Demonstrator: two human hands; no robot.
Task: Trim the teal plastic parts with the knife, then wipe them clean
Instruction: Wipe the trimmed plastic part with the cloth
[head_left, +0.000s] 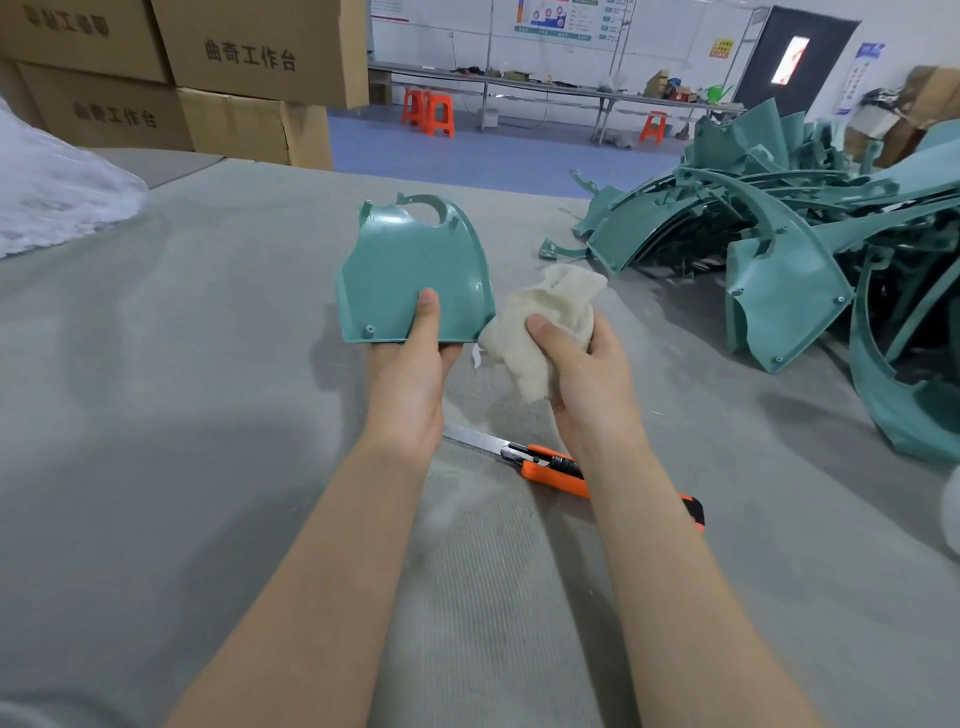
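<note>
Teal part held up, cloth at its corner, knife lying flat.

The part (410, 270) is a curved teal shell with a raised rim, a rounded cut-out at its far edge and small screw bosses by its near edge. It tilts up with its inner face to the camera, and the left hand (410, 379) grips its near edge, thumb on that face. The cloth (550, 312), a crumpled cream wad, touches the part's near right corner and is pinched in the right hand (587, 384). The knife (550, 465), orange and black with its blade out, lies nearer than the part, its handle partly hidden by a forearm. The pile (779, 234) of jumbled teal parts lies well right of the part.
</note>
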